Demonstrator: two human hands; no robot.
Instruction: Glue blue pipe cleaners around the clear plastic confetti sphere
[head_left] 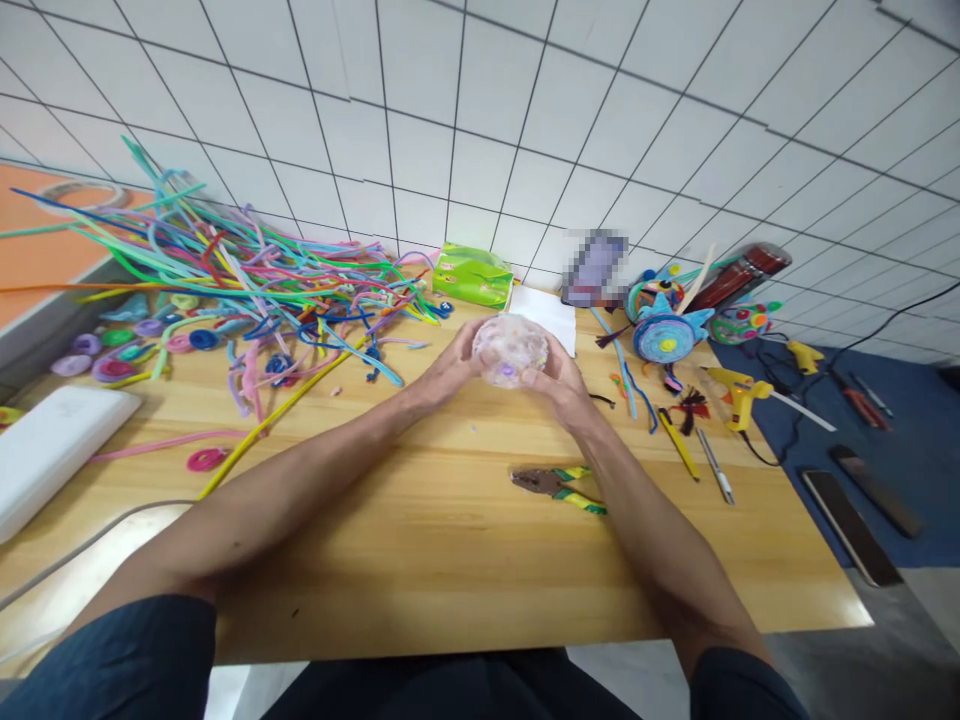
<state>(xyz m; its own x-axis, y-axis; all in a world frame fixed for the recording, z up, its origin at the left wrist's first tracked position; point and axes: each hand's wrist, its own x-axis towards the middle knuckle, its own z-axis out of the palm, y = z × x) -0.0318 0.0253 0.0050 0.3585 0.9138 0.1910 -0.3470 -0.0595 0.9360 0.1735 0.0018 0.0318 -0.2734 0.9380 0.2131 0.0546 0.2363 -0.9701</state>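
Observation:
Between both hands, above the middle of the wooden table [420, 540], is a round, pale pinkish-white disc [511, 345] with a small purple spot near its lower edge. My left hand [459, 362] grips its left side. On the opposite side, my right hand [559, 372] is closed on the rim, its thumb over the lower front. The fingers behind the disc are hidden. Pliers with green and yellow handles [551, 482] lie below, close to my right forearm. A white sheet [546, 312] lies just behind the disc.
Colourful pipe cleaners [277, 270] heap at the left, near a white box-shaped device [64, 445]. A green packet [472, 277] rests by the tiled wall. Rightward are round coiled crafts [665, 338], a yellow glue gun [742, 398], a yellow pen-like tool [679, 443] and a craft knife [715, 465].

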